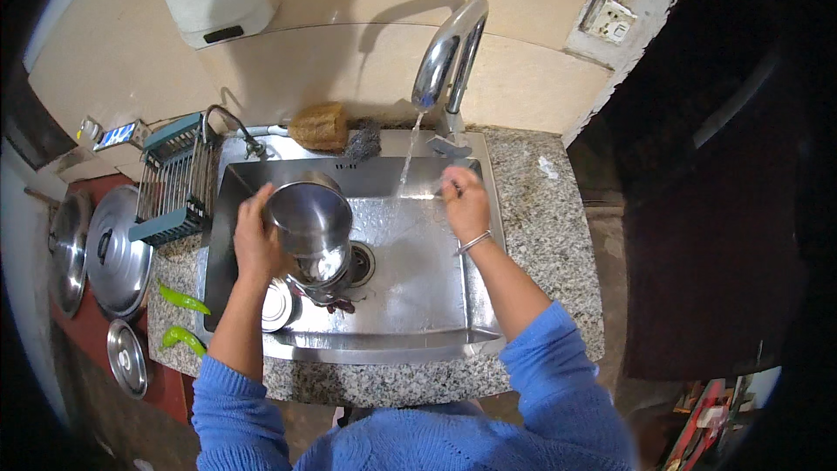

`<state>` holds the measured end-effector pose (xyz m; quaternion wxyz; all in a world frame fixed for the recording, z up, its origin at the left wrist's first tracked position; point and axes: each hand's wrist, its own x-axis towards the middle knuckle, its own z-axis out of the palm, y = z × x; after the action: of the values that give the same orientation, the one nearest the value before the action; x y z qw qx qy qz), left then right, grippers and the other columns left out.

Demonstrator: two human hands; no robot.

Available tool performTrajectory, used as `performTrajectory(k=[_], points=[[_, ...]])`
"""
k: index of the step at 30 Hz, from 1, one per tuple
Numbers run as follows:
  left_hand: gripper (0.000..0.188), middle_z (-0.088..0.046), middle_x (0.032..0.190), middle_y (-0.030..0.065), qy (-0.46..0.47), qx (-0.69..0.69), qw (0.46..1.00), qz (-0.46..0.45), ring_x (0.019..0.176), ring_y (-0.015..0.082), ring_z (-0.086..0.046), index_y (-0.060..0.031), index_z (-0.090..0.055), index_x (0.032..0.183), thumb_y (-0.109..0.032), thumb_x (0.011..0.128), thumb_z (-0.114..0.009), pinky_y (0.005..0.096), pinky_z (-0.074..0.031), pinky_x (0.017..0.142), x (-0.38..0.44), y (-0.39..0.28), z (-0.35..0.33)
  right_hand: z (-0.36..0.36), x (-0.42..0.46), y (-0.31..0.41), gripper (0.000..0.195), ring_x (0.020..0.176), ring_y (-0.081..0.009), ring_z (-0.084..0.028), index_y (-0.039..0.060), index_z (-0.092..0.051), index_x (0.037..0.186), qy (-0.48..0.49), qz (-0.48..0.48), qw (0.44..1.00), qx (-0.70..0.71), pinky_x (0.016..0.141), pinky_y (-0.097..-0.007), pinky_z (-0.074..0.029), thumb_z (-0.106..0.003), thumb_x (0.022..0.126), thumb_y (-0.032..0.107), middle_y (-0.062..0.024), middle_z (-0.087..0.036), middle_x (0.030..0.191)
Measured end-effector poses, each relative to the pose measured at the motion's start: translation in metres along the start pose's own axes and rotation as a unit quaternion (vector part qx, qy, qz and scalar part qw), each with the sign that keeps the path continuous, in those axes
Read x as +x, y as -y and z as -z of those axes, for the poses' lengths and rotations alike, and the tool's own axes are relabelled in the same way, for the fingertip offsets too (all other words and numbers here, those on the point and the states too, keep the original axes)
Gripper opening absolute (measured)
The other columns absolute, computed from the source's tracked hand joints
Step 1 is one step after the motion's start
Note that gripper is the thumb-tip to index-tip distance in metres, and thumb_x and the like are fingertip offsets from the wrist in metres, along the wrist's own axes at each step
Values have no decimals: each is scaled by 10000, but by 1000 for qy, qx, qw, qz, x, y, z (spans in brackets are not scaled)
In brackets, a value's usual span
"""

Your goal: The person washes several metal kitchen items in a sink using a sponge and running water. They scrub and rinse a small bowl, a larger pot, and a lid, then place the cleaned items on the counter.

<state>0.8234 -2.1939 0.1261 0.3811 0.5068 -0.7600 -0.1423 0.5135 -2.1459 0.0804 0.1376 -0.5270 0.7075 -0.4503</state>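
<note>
My left hand [256, 235] grips the side of a steel pot [310, 219], tilted over the left part of a stainless steel sink [418, 281]. Beneath it is another shiny metal vessel [327, 275], partly hidden, beside the drain [361, 263]. A white round lid or dish [277, 306] lies near my left wrist. My right hand [466, 203], blurred, is over the sink's right side with its fingers curled; whether it holds something cannot be made out. Water runs from the chrome faucet [446, 52] between my hands. Dark reddish scraps [341, 305] lie by the lower vessel.
A dish rack [173, 176] stands left of the sink, with metal lids [121, 252] beyond it. Two green chili peppers [182, 299] lie on the granite counter [549, 261]. A brown sponge-like block [318, 127] and a scouring pad [363, 142] sit on the back rim.
</note>
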Motion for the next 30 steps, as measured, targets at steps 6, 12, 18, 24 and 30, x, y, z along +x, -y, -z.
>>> performTrajectory(k=[6,12,18,24,30], points=[[437,-560,994,136,171,-209,946,179,931,218,-532,1,-487,1080,43,649,-428,283,-384,819,-23,-17,-41,19,35,34,545,1149,-288,-342,40,-364,1204,-18,211,973,-91,975,-329,-259,-518,686,-31,-142,-364,1240],[418,-561,974,134,190,-209,941,185,924,217,-530,16,-482,1059,60,647,-431,271,-377,821,-30,-24,-43,-2,42,32,620,1211,-287,-253,64,-296,1254,82,136,977,-141,1008,-330,-214,-525,686,-27,-130,-260,1313],[363,-580,911,142,254,-209,908,261,862,188,-546,35,-502,1016,41,657,-449,276,-403,778,-44,-19,-46,6,10,35,465,1153,-302,-328,41,-418,1155,-35,156,987,-9,947,-364,-284,-545,707,46,-151,-383,1207],[373,-572,899,221,305,-120,919,217,862,303,-557,39,-532,981,-113,640,-534,329,-411,771,-27,-52,-66,7,-86,49,252,1056,-314,-415,12,-528,942,201,291,932,-80,903,-378,-329,-547,716,123,-170,-461,1104],[358,-539,988,197,157,-262,934,183,887,292,-539,30,-497,1045,-75,704,-532,330,-408,786,-16,-78,-78,-5,-89,39,189,963,-225,-510,2,-554,888,235,149,959,-45,825,-313,-401,-563,731,107,-128,-517,1063]])
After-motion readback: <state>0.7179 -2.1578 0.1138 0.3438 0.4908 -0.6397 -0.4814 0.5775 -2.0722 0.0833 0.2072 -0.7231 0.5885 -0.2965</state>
